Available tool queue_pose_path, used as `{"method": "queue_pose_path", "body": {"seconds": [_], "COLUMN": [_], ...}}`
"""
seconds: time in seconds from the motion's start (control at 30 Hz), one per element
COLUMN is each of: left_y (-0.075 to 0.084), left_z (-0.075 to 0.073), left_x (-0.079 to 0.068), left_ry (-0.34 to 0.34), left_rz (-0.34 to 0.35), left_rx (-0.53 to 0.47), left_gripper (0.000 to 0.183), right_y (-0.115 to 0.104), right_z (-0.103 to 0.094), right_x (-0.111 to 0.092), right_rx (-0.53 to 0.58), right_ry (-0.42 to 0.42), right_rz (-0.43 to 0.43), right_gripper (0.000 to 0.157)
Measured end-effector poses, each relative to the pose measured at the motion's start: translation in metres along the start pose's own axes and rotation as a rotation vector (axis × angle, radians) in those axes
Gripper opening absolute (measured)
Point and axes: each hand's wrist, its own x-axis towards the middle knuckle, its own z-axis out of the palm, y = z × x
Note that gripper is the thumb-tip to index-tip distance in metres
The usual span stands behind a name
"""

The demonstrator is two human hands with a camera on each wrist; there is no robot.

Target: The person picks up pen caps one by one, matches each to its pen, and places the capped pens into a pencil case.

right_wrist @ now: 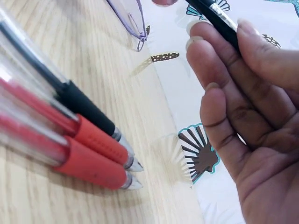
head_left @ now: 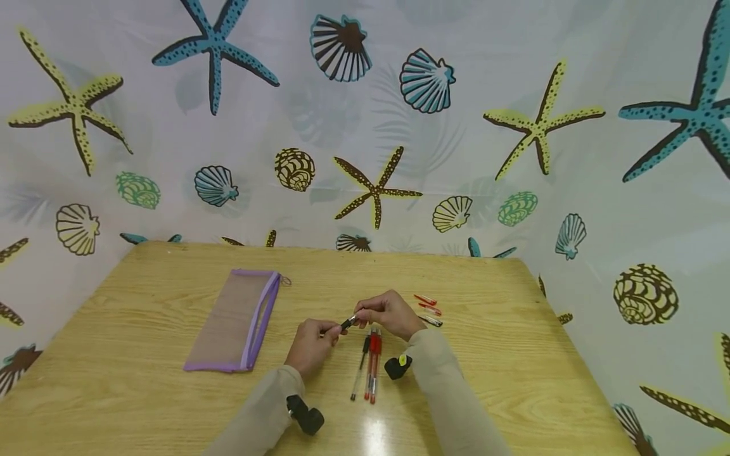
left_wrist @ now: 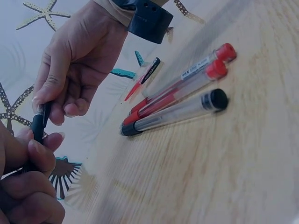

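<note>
A black pen (head_left: 347, 323) is held slantwise between both hands, above the table. My left hand (head_left: 310, 347) grips its black barrel (left_wrist: 37, 128), with most of the pen hidden in the fingers. My right hand (head_left: 392, 315) pinches the other end, where a black clip (left_wrist: 46, 113) and a clear, shiny part (right_wrist: 223, 15) show. Just below the hands, a black-gripped gel pen (head_left: 360, 366) and two red gel pens (head_left: 374, 367) lie side by side, uncapped, with tips pointing away. Their red grips (right_wrist: 96, 161) and metal points show close up in the right wrist view.
Beyond my right hand lie two red pen caps (head_left: 425, 299) and a black-clipped cap (head_left: 430, 321). A mesh zip pouch with purple edging (head_left: 249, 361) lies flat at the left. Behind the wooden table (head_left: 485, 380) hangs a patterned curtain (head_left: 365, 126).
</note>
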Motion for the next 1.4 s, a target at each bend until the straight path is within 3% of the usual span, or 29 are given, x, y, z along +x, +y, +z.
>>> {"method": "queue_pose_path", "body": {"seconds": [0.17, 0.57, 0.77, 0.9, 1.1, 1.4], "left_y": [-0.003, -0.008, -0.01, -0.009, -0.008, -0.008], "left_z": [0.0, 0.001, -0.001, -0.003, -0.002, -0.004], "left_x": [0.001, 0.002, 0.002, 0.001, 0.002, 0.007], "left_ry": [-0.02, -0.037, -0.108, -0.144, -0.122, -0.074], "left_rz": [-0.042, -0.042, -0.051, -0.061, -0.064, -0.114], "left_rx": [-0.009, -0.01, -0.038, -0.001, 0.093, 0.098], "left_gripper": [0.021, 0.023, 0.024, 0.023, 0.023, 0.02], "right_y": [0.001, 0.005, 0.007, 0.009, 0.01, 0.005], "right_z": [0.0, -0.002, -0.002, -0.002, -0.002, -0.008], "right_x": [0.0, 0.003, 0.005, 0.007, 0.007, 0.001], "right_rx": [-0.038, -0.101, -0.1, -0.107, -0.149, -0.184], "right_ry": [-0.012, 0.016, 0.029, 0.032, 0.053, 0.114], "right_rz": [-0.012, 0.007, -0.003, -0.008, 0.005, 0.022], "right_gripper": [0.024, 0.027, 0.028, 0.029, 0.031, 0.029]}}
